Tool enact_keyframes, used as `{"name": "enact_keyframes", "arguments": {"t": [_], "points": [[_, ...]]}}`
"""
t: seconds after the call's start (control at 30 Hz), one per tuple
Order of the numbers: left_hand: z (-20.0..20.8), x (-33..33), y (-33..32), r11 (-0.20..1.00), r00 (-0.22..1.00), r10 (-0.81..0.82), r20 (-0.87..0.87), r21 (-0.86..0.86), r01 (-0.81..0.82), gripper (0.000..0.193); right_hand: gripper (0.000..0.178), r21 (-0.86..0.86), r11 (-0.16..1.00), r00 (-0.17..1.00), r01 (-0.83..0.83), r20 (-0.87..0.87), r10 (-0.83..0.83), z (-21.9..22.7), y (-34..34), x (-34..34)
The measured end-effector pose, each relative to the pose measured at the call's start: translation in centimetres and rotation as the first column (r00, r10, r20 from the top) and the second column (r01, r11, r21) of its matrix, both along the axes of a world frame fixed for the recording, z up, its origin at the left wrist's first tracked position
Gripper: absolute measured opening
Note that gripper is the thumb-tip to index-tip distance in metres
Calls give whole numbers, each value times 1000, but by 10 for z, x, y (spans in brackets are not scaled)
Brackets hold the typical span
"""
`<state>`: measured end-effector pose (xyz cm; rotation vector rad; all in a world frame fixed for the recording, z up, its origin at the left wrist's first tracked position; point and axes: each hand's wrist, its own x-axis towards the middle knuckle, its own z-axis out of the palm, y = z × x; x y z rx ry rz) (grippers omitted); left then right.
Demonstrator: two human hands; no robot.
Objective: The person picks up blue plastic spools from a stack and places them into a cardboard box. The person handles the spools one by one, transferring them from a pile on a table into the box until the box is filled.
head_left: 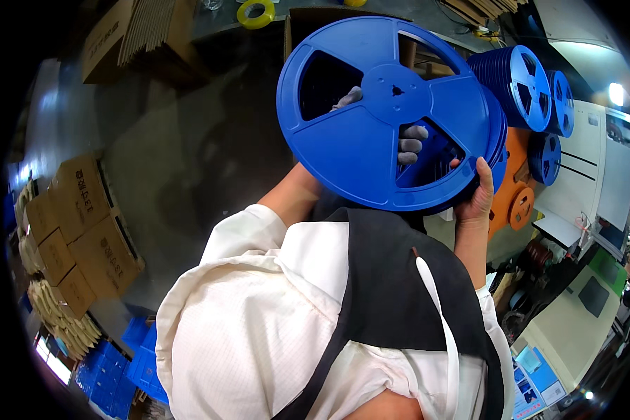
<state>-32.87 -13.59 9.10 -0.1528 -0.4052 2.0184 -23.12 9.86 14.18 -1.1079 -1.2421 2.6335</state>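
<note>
A stack of blue plastic reels (343,154) fills the upper middle; the front one has a round hub and wide cut-out windows. My left hand (411,144), in a grey glove, is closed round the middle of the stack, its fingers showing through the lower right window and its thumb through the left one. The rest of that hand is hidden behind the front reel. My right hand (477,190) grips the rim at the lower right, thumb up on the outer edge and a fingertip showing inside the window. How many reels are held I cannot tell.
Behind the reels is an open carton (287,35). More blue reels (528,87) stand at the right by an orange surface (502,203). A yellow tape roll (255,12) lies on the far table. Stacked cartons (84,231) and blue crates (108,378) stand at left.
</note>
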Motion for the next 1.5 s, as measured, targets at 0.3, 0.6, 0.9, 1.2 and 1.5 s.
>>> {"name": "enact_keyframes", "arguments": {"t": [0.3,0.6,0.9,1.2,1.5], "points": [[-10,6,3,995,1000,14,-24,95,-12,81,30,-40,999,1000,-22,-11,21,-11,12,12],[-7,-2,-8,790,901,175,-397,-489,-369,63,37,143,989,999,31,22,-35,-3,13,13],[-50,-69,-66,-55,761,360,-540,-826,-561,47,52,53,997,952,-62,-296,75,15,15,3],[92,-67,56,52,-336,-827,-450,534,-844,39,46,79,977,944,-196,-256,210,26,-2,-2],[39,-133,80,186,-205,-873,-443,87,-979,29,35,135,985,992,-106,-54,114,28,-3,6]]}}
